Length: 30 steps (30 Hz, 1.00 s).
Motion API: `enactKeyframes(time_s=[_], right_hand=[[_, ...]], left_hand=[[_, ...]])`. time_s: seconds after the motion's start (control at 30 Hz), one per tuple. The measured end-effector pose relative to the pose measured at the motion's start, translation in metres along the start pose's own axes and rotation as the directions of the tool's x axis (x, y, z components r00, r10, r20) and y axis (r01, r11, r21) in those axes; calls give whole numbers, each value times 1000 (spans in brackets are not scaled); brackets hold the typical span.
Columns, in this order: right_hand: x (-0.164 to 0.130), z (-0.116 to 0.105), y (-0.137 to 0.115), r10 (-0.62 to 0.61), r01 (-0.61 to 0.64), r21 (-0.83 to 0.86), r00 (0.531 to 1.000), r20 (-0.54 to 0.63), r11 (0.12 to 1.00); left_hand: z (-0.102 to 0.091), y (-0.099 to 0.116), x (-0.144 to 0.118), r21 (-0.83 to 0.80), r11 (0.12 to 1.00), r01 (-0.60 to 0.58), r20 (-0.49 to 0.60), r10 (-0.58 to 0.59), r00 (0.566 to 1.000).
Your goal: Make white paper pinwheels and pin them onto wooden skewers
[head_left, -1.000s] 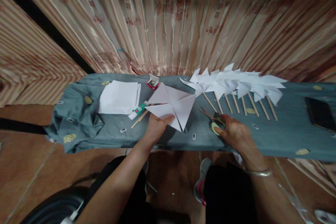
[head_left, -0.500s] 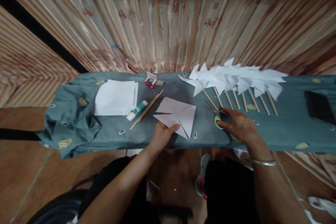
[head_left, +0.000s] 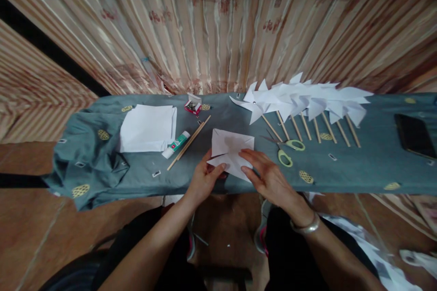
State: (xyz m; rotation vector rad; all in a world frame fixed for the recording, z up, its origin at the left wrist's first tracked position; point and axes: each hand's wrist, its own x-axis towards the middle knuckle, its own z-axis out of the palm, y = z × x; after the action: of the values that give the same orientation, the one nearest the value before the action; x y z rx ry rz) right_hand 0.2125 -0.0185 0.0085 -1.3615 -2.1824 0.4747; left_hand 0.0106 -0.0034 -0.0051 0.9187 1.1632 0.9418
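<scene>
A white paper square (head_left: pixel 232 143) with slits cut in from its corners is in front of me near the table's front edge. My left hand (head_left: pixel 205 175) pinches its lower left part, thumb on top. My right hand (head_left: pixel 268 175) has its fingers on the right side of the same sheet; whether they grip it or only rest on it I cannot tell. Just right of the paper lie scissors (head_left: pixel 286 157) with light green handles, blades apart, touched by neither hand. Paper pinwheels (head_left: pixel 307 100) on wooden sticks lie overlapped in a row behind them.
On the green tablecloth (head_left: pixel 205 186) at left sit a stack of white paper (head_left: pixel 146 127), a glue stick (head_left: pixel 175 144) and wooden sticks (head_left: pixel 191 141). A small red-and-white box of pins (head_left: pixel 193 103) stands behind. A dark phone (head_left: pixel 414 135) lies far right. Pleated curtain (head_left: pixel 211 32) hangs behind the table.
My right hand has let go of the scissors, leaving them on the cloth, and moved left onto the paper. My left hand still holds the sheet, which has turned slightly.
</scene>
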Motion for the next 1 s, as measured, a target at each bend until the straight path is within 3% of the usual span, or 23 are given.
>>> enactKeyframes(time_s=[0.1,0.13,0.2,0.27,0.3,0.37,0.43,0.5,0.6,0.7,0.8,0.9,1.0], right_hand=[[2,7,0,-5,6,-82,1000,11,997],[3,9,2,-2,1,-117,1000,0,993],[7,12,5,-1,-3,-179,1000,-19,984],[10,15,7,-6,4,-231,1000,-9,973],[12,18,8,-7,9,-256,1000,7,967],[14,23,10,-6,19,-307,999,41,952],[15,27,11,-7,30,-352,998,65,935],[15,30,12,-20,46,-384,997,71,922],[14,33,14,-46,65,-394,997,58,917],[12,34,16,-58,58,-373,998,11,926],[12,33,18,-56,32,-341,997,-59,940],[12,31,18,-49,14,-309,993,-105,951],[13,30,18,-39,3,-278,991,-126,961]], left_hand=[[-19,1,6,305,923,-236,-42,261,965],[-23,3,6,438,835,-333,-37,386,922],[-29,6,6,660,579,-479,57,596,801],[-29,7,5,737,369,-566,219,662,717],[-28,6,4,746,299,-595,297,651,699],[-24,4,4,766,213,-607,401,580,709],[-22,0,4,803,170,-571,431,496,754],[-22,-2,5,826,158,-541,432,438,788],[-29,2,6,813,200,-547,420,449,788],[-52,14,9,810,245,-532,332,556,762],[-86,30,13,894,262,-363,126,631,766],[-114,38,16,949,246,-195,35,534,845],[-124,39,16,973,193,-128,32,438,899]])
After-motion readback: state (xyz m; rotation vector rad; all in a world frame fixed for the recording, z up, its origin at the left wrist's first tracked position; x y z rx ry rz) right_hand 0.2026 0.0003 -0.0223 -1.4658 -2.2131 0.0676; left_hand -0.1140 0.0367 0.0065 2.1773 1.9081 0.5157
